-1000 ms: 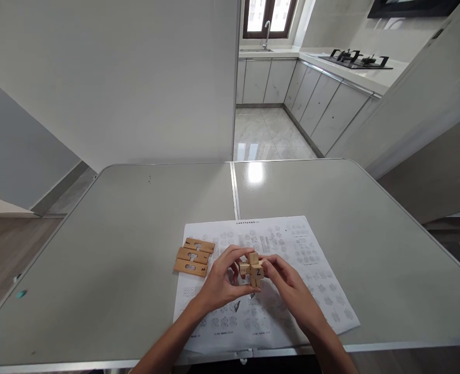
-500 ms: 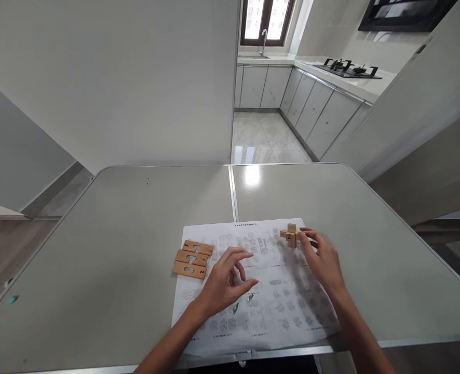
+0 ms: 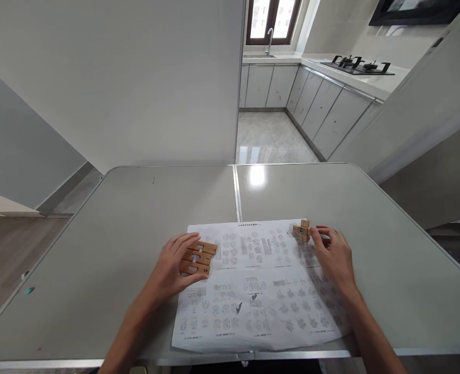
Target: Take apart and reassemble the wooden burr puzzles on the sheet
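My left hand [image 3: 174, 266] rests on three flat slotted wooden pieces [image 3: 199, 256] lying side by side at the left edge of a printed paper sheet [image 3: 261, 311]. Its fingers cover their left ends and the thumb presses the nearest piece. My right hand [image 3: 333, 255] is at the sheet's far right corner, its curled fingertips against a small cross-shaped wooden puzzle [image 3: 301, 231] that stands on the paper and has a black numeral on it.
The sheet lies on a grey folding table [image 3: 136, 218] with a metal seam down its middle. A white wall panel stands behind the table. A kitchen with cabinets, a sink and a hob opens at the back right.
The cross-shaped puzzle, held in both hands a second ago, was carried right by my right hand and set down on the sheet. My left hand moved left onto the flat pieces.
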Tool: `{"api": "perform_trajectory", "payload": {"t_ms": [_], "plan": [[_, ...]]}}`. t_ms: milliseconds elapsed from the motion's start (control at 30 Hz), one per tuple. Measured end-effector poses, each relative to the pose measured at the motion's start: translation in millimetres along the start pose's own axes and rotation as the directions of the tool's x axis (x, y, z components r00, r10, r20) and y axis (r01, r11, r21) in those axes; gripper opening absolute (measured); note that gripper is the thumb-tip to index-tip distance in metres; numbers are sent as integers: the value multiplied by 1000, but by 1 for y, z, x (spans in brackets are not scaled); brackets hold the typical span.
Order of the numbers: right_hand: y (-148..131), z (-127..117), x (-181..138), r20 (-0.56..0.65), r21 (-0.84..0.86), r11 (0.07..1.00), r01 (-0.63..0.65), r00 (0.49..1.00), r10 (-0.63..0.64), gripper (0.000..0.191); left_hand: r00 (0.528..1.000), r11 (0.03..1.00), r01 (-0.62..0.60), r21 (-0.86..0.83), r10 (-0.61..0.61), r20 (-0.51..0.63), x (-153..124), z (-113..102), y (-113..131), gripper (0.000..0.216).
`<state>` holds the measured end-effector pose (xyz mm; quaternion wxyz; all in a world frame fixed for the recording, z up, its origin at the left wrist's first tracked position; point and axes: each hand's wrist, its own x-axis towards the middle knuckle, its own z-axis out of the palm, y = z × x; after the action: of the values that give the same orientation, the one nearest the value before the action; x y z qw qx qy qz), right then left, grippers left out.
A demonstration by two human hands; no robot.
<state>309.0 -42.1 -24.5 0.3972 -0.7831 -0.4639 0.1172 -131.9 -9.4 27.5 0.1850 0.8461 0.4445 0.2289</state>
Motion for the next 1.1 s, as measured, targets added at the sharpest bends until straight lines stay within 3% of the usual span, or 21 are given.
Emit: {"api": "perform_trajectory", "payload": {"t_ms": [100, 200, 300, 400, 500, 600, 667, 767, 933, 1100], "plan": [[-1, -2, -1, 36, 6, 1000, -28, 999, 28, 48, 992, 999, 33, 21, -35, 120, -4, -9, -12, 92], [-5, -9, -7, 38, 21, 997, -79, 996, 78, 51, 984, 996, 71, 51, -78, 161, -6, -14, -19, 89], [-15, -21, -24, -49, 33, 995, -91, 994, 93, 52, 982, 995, 90, 44, -96, 165, -7, -15, -24, 83], [-29, -29, -53, -121, 36, 999, -17, 992, 21, 46, 986, 997, 76, 1, -75, 150, -5, -10, -24, 80], [-45, -24, -84, 38, 130, 986, 103, 993, -109, 34, 992, 999, 50, -14, -48, 114, -1, 2, -15, 77], [-58, -10, -109, 292, 242, 954, 177, 924, -246, 22, 995, 998, 52, -20, -50, 85, 5, 21, 6, 78], [-65, 0, -119, 364, 298, 933, 202, 879, -306, 19, 996, 998, 50, -49, -47, 73, 9, 35, 21, 78], [-73, 13, -124, 413, 324, 917, 234, 837, -359, 20, 998, 995, 38, -95, -33, 57, 14, 52, 40, 85], [-85, 28, -118, 429, 354, 866, 354, 761, -487, 29, 991, 984, 133, -115, -133, 11, 24, 62, 45, 34], [-93, 43, -112, 433, 356, 828, 433, 709, -557, 32, 988, 986, 149, -76, -145, 57, 35, 59, 38, 21]]}}
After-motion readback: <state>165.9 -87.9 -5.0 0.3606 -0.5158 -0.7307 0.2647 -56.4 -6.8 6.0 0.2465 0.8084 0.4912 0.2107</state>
